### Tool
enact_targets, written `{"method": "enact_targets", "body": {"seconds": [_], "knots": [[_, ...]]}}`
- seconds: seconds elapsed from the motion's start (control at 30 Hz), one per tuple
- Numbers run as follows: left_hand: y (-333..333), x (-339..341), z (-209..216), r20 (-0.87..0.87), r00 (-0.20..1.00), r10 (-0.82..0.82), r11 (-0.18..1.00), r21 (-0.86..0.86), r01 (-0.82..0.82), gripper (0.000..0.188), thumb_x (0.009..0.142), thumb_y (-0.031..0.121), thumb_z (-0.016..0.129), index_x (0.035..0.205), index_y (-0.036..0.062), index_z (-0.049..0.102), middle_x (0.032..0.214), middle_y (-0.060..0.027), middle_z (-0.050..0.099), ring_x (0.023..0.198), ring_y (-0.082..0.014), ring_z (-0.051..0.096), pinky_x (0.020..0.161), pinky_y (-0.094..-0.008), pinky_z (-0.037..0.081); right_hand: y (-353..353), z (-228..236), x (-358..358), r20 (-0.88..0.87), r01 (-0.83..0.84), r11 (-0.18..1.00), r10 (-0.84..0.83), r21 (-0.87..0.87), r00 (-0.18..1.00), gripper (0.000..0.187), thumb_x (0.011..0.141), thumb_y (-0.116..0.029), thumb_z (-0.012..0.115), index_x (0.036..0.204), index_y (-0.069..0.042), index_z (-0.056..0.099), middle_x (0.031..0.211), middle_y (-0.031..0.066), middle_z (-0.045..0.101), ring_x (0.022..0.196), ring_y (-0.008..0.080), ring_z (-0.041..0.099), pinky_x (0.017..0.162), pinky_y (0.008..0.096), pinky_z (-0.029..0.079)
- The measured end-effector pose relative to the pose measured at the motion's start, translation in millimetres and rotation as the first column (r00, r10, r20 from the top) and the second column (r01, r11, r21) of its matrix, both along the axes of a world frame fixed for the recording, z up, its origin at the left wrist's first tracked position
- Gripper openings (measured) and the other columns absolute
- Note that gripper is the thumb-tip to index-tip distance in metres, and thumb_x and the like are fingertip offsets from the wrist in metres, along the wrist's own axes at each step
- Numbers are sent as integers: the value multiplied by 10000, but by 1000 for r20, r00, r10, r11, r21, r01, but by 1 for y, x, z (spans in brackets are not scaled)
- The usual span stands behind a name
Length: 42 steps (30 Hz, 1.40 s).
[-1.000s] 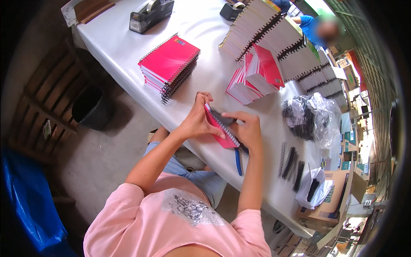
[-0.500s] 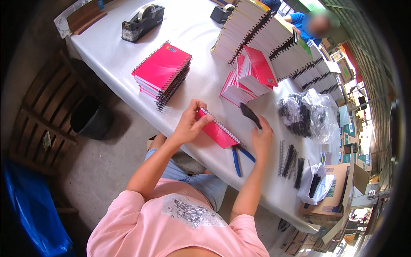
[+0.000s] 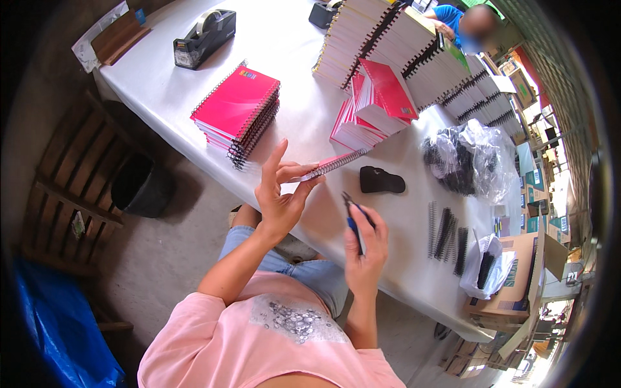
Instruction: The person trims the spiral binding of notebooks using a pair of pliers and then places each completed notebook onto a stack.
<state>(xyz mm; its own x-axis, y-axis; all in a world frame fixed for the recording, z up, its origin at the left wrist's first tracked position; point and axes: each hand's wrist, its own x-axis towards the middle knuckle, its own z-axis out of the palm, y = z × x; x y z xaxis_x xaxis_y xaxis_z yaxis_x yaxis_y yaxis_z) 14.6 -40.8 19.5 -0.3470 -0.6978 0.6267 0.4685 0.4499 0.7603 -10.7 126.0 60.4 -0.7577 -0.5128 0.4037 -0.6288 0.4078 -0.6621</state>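
Observation:
Between the thumb and fingers of my left hand point(image 3: 281, 197) is a red spiral notebook point(image 3: 336, 163), tilted with its coil edge turned up. My right hand point(image 3: 367, 249) is wrapped round blue-handled pliers point(image 3: 352, 223), their dark jaws pointing at the notebook but apart from it. Just beyond lies a curved black object point(image 3: 381, 180) on the table; its kind is unclear. To the left is a stack of coil-bound red notebooks point(image 3: 238, 100). Loose red-covered booklets point(image 3: 378, 107) stand at the far middle. Several black spiral coils point(image 3: 446, 236) lie to the right.
A white-covered table point(image 3: 304, 77) carries a black tape dispenser point(image 3: 204, 40) and tall rows of bound books point(image 3: 414, 52). At right are a clear plastic bag point(image 3: 475, 158) of black coils and a cardboard box point(image 3: 517, 258). A black bin point(image 3: 142, 187) stands left. Another person point(image 3: 446, 16) sits across.
My right hand has let go of the black object and picked up the pliers from the table. My left hand has raised and turned the notebook, coil edge up.

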Motion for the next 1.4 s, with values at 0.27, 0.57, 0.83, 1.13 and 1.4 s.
{"method": "enact_targets", "body": {"seconds": [0.27,0.57,0.83,1.13,1.4], "knots": [[-5,9,1,60,990,130,960,-258,-111,811,697,-134,682,1379,22,274,908,-110,670,904,-199,637,759,-309,543,-29,25,4,-167,-162,985,171,66,971,308,850,-225,621,1155,-185,630,1147,92,544,1045,265,506,937,436,300],[0,10,-3,10,999,48,971,-237,-44,754,670,-181,643,1341,-3,349,923,-132,662,910,-217,641,791,-323,540,-15,11,-4,723,-116,733,681,-671,116,381,978,-262,416,1324,-104,392,1025,118,587,803,187,596,670,290,508],[2,4,28,-208,972,-106,885,426,188,654,857,19,613,1397,66,247,970,-136,641,942,-169,621,783,-280,526,25,-18,-27,87,-174,974,163,142,983,488,880,-231,561,1326,-95,415,1176,152,523,1098,318,491,945,442,375],[2,42,57,-320,901,-294,778,467,420,446,903,46,524,1322,43,372,1185,-167,548,1049,-181,563,929,-323,444,-38,11,-33,318,-119,729,431,-674,844,505,856,-99,627,1312,-36,419,1220,98,500,1109,166,488,961,347,369],[-83,66,83,83,960,267,963,11,-269,399,832,19,596,1220,12,508,1099,-120,609,1016,-183,580,921,-338,386,-178,67,-80,293,-312,757,546,-575,785,306,789,-58,689,1082,11,632,1048,70,602,916,114,560,768,221,463]]}}
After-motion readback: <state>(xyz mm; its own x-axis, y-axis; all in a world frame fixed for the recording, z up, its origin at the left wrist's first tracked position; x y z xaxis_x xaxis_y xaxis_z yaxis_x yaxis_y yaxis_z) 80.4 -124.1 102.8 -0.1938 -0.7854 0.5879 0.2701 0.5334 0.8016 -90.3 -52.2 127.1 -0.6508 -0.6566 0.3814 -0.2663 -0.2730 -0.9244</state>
